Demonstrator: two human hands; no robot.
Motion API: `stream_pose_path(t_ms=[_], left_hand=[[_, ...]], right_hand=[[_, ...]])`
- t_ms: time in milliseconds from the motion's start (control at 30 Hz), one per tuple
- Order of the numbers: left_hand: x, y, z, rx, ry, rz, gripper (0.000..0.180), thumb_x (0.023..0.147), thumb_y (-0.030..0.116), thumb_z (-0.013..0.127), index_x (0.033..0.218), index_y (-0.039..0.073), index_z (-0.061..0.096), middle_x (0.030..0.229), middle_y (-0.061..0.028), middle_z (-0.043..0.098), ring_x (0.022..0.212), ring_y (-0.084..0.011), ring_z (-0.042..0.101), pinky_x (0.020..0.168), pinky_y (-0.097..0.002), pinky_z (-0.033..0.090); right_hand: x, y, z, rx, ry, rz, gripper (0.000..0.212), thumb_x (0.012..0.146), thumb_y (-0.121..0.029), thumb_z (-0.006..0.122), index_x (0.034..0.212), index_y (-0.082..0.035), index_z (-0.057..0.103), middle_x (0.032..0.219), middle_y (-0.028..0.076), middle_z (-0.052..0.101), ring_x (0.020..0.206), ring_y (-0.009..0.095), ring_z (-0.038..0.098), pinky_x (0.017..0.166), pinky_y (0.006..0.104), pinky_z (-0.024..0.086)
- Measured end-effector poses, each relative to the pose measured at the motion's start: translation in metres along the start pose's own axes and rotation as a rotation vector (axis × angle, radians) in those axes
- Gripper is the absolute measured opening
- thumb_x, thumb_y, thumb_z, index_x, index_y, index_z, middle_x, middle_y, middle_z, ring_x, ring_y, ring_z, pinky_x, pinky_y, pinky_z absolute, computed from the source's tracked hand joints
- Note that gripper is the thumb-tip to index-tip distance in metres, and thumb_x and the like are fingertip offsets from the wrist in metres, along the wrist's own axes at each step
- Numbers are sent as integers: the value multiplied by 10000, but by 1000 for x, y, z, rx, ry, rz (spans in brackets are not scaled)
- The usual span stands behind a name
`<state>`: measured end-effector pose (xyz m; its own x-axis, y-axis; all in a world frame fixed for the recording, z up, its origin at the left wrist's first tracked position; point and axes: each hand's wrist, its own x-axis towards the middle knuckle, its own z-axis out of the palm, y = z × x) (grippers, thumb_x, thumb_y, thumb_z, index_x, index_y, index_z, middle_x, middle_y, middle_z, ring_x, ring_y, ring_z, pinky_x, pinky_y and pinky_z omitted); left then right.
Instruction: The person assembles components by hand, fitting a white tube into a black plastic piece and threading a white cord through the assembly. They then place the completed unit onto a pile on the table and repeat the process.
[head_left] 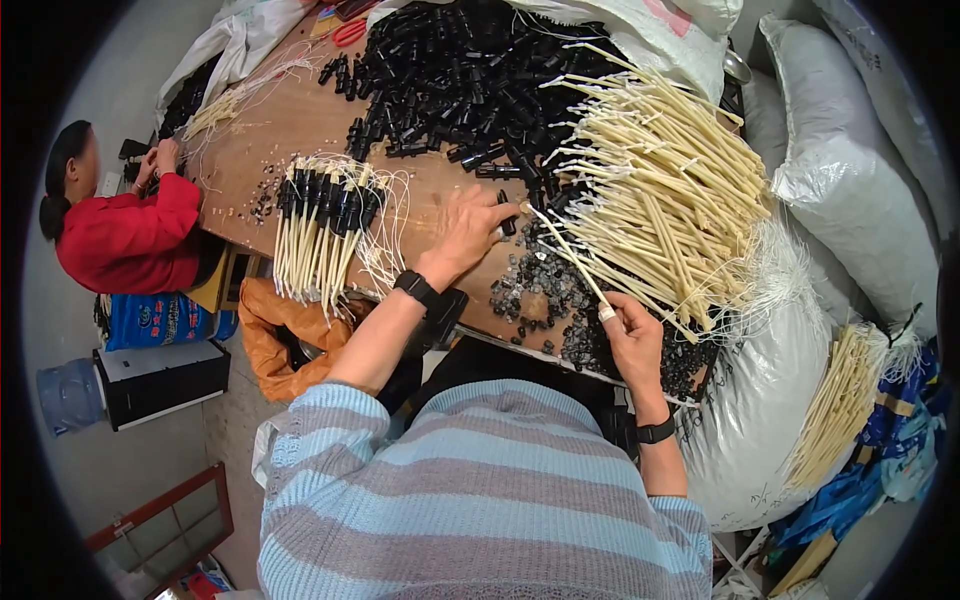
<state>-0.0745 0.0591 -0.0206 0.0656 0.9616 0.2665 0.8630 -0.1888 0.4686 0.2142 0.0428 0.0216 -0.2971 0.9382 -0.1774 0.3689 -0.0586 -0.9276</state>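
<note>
My right hand (628, 332) pinches the near end of a thin cream stick (565, 253) that slants up and left toward my left hand. My left hand (468, 228) rests on the wooden table (300, 120) with a small black plastic piece (507, 222) at its fingertips, touching the stick's far tip. A big pile of cream sticks (660, 180) with white strings lies just right of both hands. Small black caps (545, 290) are scattered between my hands. A heap of black plastic pieces (460, 70) lies beyond my left hand.
A bundle of sticks fitted with black pieces (320, 215) lies left of my left hand. A person in red (130, 235) works at the table's left end. White sacks (860, 170) stand at right, one holding more sticks (840, 400). An orange bag (290, 335) sits below the table.
</note>
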Motion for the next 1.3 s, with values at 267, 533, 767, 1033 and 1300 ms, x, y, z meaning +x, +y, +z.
stream_pose_path(t_ms=[267, 533, 767, 1033, 1300], left_hand=[[-15, 22, -8, -483, -35, -62, 301, 792, 80, 583, 1093, 78, 606, 1012, -122, 609, 972, -306, 589, 811, -380, 475], [-21, 22, -11, -292, -170, 338, 381, 691, -13, 620, 1056, 93, 633, 988, -94, 601, 913, -287, 569, 785, -402, 467], [-21, 91, -15, 45, -176, 266, 161, 749, 194, 677, 877, 148, 591, 631, -35, 555, 550, -242, 613, 461, -416, 454], [-39, 84, -13, -93, 20, 67, 191, 782, 155, 653, 971, 140, 624, 729, -87, 624, 683, -303, 626, 570, -414, 481], [-42, 57, 3, -1166, -36, -699, 220, 829, 49, 566, 1029, 37, 657, 766, -38, 667, 585, -130, 578, 534, -298, 440]], right_hand=[[-5, 0, 2, -70, -35, -172, 223, 869, -61, 653, 1077, 20, 666, 692, -58, 543, 603, 23, 410, 535, 196, 331], [-7, -9, -3, -541, -125, -495, 268, 803, -64, 664, 1068, -89, 693, 659, 112, 577, 561, 292, 584, 533, 359, 460], [18, -11, 41, -491, 72, -484, 382, 742, -9, 660, 1119, -36, 607, 908, 164, 646, 789, 339, 642, 690, 376, 515], [30, -11, 27, -435, 50, -451, 175, 776, -66, 692, 921, -16, 607, 940, 120, 663, 716, 256, 618, 617, 318, 480], [14, -49, 4, -88, -274, -288, 182, 808, -106, 696, 987, -75, 680, 693, 42, 604, 555, 124, 574, 479, 251, 407]])
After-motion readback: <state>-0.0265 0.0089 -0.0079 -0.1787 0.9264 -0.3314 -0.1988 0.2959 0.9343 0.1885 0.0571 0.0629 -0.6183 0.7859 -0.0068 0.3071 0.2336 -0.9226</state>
